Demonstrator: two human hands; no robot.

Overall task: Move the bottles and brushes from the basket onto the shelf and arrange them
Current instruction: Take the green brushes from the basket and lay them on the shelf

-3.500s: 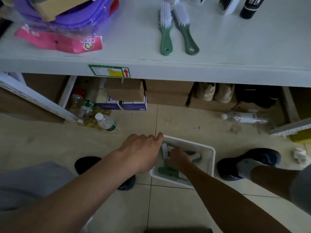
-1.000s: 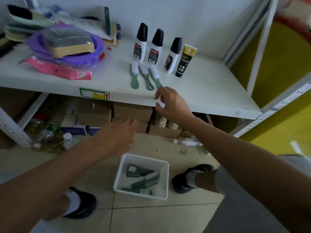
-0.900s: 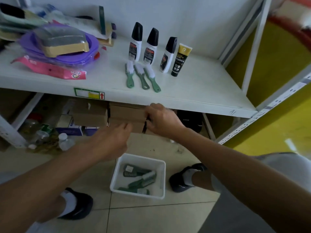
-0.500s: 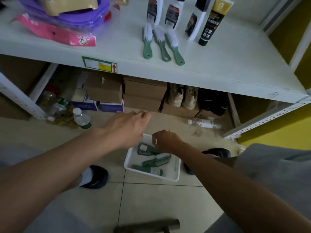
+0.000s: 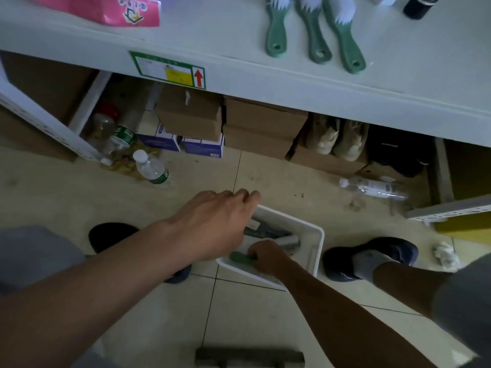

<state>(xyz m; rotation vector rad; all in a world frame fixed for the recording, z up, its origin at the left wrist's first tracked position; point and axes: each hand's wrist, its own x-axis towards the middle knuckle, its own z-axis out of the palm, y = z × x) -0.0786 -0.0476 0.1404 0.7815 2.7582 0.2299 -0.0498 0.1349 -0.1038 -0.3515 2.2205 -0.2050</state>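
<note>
My right grip (image 5: pixel 261 257) was down in the white basket (image 5: pixel 317 245) on the floor, fingers closed around a green brush (image 5: pixel 240 257), left grip (image 5: pixel 215 224) hovering loosely open just above.

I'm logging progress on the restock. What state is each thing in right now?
Shelf: holds three green brushes, lying side by side.
Basket: on the floor, not yet emptied.
Right hand: in the basket, closing on a green brush handle.
Left hand: over the basket's rim, empty.
</note>
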